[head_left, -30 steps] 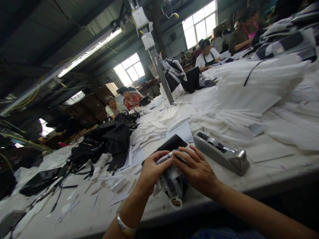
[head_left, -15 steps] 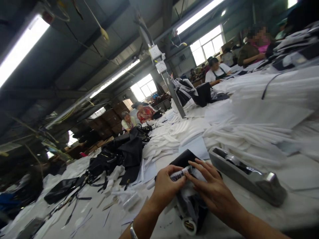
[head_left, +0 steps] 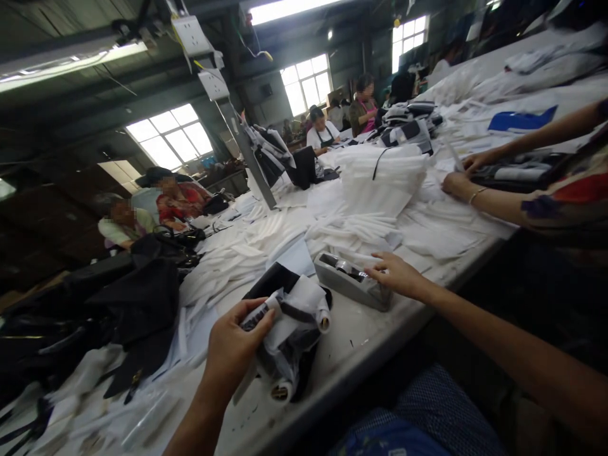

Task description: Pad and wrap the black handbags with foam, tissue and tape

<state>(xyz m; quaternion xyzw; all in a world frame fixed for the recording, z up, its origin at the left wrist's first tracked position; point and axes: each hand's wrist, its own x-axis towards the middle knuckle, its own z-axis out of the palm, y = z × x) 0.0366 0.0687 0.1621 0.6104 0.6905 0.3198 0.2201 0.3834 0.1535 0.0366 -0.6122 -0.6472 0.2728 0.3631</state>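
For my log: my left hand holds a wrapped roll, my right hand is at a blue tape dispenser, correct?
Wrong colour: the head view shows a gray tape dispenser at your right hand; your left hand does hold a wrapped roll.

Can't read the print on the white roll [head_left: 273,303] mid-frame, it's too blurry and the left fingers [head_left: 263,326] cover part of it. Underside of the black bundle [head_left: 275,278] is hidden against the desk [head_left: 349,339]. No telling if the right fingers [head_left: 387,261] actually touch the grey tape dispenser [head_left: 351,289], they just overlap its right end. Left forearm [head_left: 202,402] gets chopped by the bottom edge. Far right, a co-worker is cut down to arms and a patterned sleeve [head_left: 577,199], with some dark item [head_left: 541,180] half hidden between. Black bags [head_left: 147,278] run off the left edge, and the top edge slices a ceiling light [head_left: 289,9].
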